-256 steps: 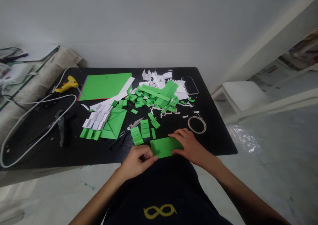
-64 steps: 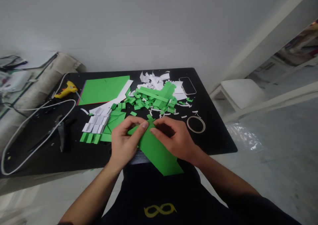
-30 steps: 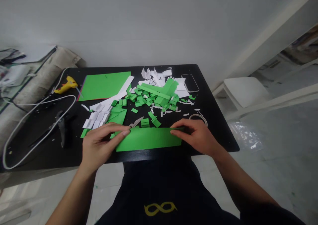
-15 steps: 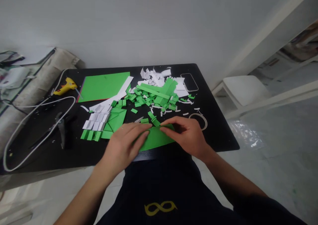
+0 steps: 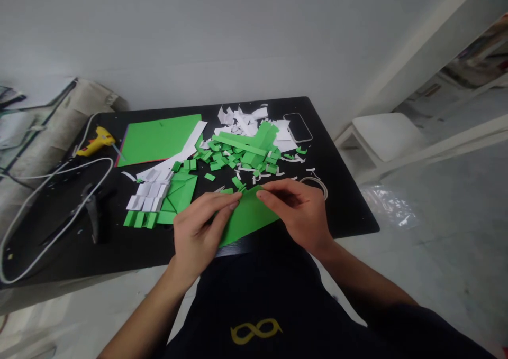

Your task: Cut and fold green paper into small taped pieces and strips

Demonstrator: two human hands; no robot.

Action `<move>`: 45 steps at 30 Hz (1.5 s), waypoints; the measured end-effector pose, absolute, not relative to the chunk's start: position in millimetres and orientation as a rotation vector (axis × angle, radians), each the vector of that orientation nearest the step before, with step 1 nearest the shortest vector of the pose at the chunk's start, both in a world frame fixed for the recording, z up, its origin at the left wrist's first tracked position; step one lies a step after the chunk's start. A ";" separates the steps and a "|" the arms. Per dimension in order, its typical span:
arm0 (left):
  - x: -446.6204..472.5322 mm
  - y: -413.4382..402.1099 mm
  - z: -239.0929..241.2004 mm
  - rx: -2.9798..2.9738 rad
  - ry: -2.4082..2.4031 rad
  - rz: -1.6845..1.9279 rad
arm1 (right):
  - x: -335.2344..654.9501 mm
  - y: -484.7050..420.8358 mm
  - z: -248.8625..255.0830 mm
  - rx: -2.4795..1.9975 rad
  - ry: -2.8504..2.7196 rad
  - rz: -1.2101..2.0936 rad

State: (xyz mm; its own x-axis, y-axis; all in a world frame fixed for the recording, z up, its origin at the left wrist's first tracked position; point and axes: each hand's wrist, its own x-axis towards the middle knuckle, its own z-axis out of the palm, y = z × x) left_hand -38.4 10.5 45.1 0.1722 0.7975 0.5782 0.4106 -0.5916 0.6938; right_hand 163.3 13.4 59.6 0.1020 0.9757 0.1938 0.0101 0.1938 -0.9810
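- The left hand [image 5: 196,232], low in the middle of the frame, has its fingers [image 5: 226,206] pinched narrow on the left edge of a green paper sheet [image 5: 248,216], thumb on top near the upper corner.
- The right hand [image 5: 304,211], just right of centre, closes its fingers [image 5: 266,196] on the sheet's upper edge; the tips of both hands nearly meet at the raised corner.
- The green paper sheet sits between the two hands at the near edge of the black tabletop [image 5: 345,211], tilted, with its upper corner lifted and its lower edge reaching toward the person's lap.
- Just behind the right hand, a roll of tape [image 5: 317,182] lies flat, partly hidden by the knuckles.
- Above the hands, in the middle of the frame, there is a heap of small green paper pieces [image 5: 238,155], with white paper scraps [image 5: 242,117] behind it.
- To the left of the left hand lie a folded green square [image 5: 180,192] and a row of white and green folded strips [image 5: 146,203].
- A large green sheet [image 5: 159,137] lies flat in the upper left part of the tabletop, with a long white strip [image 5: 186,150] along its right side.
- A phone [image 5: 297,127] lies at the far right corner of the tabletop.
- At the far left are a yellow glue gun [image 5: 93,142] and a white cable [image 5: 51,211] looping over the tabletop.
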 end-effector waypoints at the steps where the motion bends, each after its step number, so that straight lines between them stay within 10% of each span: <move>1: -37.8 10.2 44.9 2.064 1.143 1.401 | 162.9 13.2 59.9 -1.108 -1.229 0.976; 45: -28.5 12.6 57.1 1.911 1.077 1.472 | 158.7 8.2 69.5 -1.036 -1.509 0.832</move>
